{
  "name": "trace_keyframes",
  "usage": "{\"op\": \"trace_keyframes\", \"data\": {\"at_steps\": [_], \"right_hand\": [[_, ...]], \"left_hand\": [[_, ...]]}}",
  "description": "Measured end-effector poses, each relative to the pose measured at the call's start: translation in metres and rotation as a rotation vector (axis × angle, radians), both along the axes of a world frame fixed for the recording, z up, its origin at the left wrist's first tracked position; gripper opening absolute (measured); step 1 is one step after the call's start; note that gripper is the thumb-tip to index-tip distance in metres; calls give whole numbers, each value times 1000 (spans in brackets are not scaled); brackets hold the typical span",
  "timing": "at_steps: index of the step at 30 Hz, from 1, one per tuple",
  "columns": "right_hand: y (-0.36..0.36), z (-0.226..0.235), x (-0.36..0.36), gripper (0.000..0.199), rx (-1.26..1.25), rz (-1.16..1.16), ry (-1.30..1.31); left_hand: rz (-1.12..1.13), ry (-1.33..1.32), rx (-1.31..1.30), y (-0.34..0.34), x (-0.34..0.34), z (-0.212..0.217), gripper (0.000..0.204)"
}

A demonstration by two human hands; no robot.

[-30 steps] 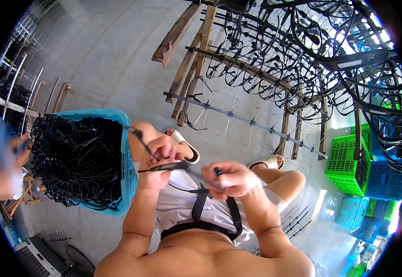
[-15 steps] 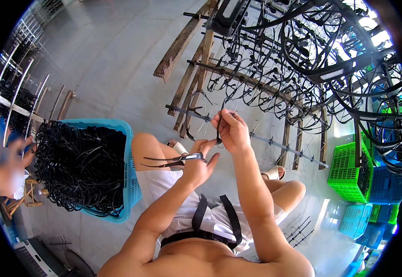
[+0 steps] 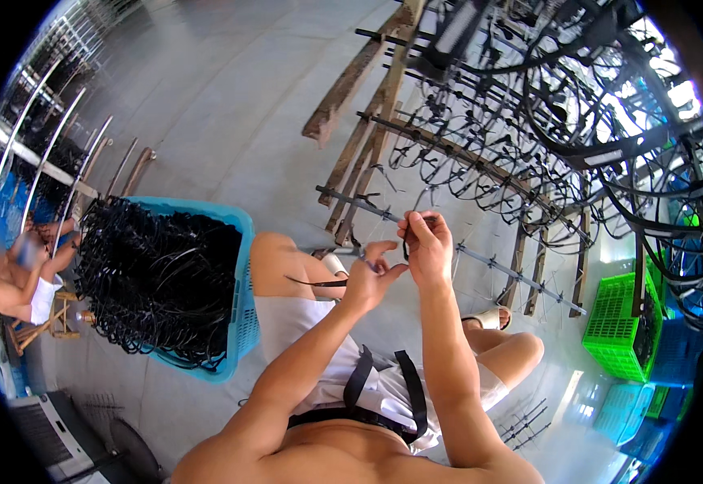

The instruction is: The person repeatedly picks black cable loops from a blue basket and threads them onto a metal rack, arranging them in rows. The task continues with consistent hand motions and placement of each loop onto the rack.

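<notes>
My left hand (image 3: 368, 282) is closed around a thin black strip (image 3: 317, 283), whose narrow end sticks out to the left. Its thumb and forefinger are apart and reach toward my right hand. Fingers of my right hand (image 3: 430, 252) pinch a dark, slender piece (image 3: 405, 235), mostly covered by the fingers; its exact kind is unclear. Both hands are above my lap, close to a grey bar with wire hooks (image 3: 481, 256) low on the rack. Thin curved black pieces (image 3: 464, 177) hang in rows beyond my hands.
To my left a blue basket (image 3: 242, 242) is heaped with black curved strips (image 3: 158, 282). A wooden-framed rack (image 3: 368, 129) stands ahead and right. Green crates (image 3: 610, 323) and a light blue basket (image 3: 622, 411) are far right. A person (image 3: 25, 274) sits at far left beside another rack.
The view has shifted, so the scene sits farther right. Two strip ends stuck out of my left hand before; one shows now. The strip upright in my right hand is now mostly hidden by fingers.
</notes>
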State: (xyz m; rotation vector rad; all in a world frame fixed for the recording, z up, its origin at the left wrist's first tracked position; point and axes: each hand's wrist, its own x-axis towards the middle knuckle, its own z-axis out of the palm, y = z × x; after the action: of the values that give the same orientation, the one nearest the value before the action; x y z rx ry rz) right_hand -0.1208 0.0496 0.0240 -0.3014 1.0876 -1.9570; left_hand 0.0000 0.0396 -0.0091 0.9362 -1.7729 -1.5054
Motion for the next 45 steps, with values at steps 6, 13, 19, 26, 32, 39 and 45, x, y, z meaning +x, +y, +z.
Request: {"op": "trace_keyframes", "data": {"at_steps": [6, 13, 19, 26, 32, 39, 45], "right_hand": [[5, -16, 5, 9, 139, 17, 54], [9, -11, -5, 8, 26, 139, 93], [13, -14, -11, 20, 169, 29, 352], [91, 32, 63, 52, -76, 687, 339], [148, 32, 7, 25, -48, 767, -263], [122, 81, -50, 14, -290, 139, -117], [60, 16, -54, 10, 60, -13, -191]], "left_hand": [[-193, 123, 67, -12, 15, -45, 31], [-221, 115, 135, -8, 2, -29, 24], [61, 212, 68, 16, -4, -14, 26], [-10, 183, -101, 43, 59, 55, 48], [-213, 134, -361, 17, 50, 65, 38], [-93, 157, -125, 25, 28, 46, 6], [-30, 12, -395, 54, -39, 22, 23]]}}
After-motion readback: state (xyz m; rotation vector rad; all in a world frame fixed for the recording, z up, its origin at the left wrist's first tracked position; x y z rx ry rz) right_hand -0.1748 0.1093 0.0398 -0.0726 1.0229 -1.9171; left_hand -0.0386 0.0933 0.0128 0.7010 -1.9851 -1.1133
